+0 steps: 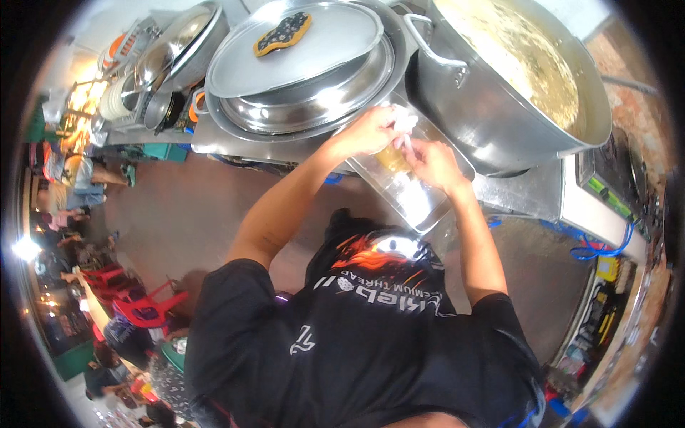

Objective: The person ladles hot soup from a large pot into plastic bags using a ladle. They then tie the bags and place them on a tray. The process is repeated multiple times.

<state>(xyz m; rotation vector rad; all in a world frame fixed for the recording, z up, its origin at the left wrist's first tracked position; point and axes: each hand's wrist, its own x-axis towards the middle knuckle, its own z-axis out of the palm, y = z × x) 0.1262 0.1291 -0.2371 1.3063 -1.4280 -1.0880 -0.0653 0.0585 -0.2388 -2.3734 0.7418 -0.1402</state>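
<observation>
Both hands meet at the gathered top of a clear plastic bag (394,159) that holds yellowish liquid. My left hand (373,128) pinches the crumpled whitish neck from the left. From the right, the fingers of my right hand (434,162) grip the same neck, just below. The bag is over a shallow rectangular metal tray (369,179), and whether it rests on the bottom is hard to tell. Glare hides part of the tray's inside.
A large metal pot (476,107) of broth stands close on the right. Behind my left hand, a round lid (321,53) carrying a patterned cloth pad (283,33) lies on a wide metal basin (398,53). Red plastic chairs (144,305) and people are at far left.
</observation>
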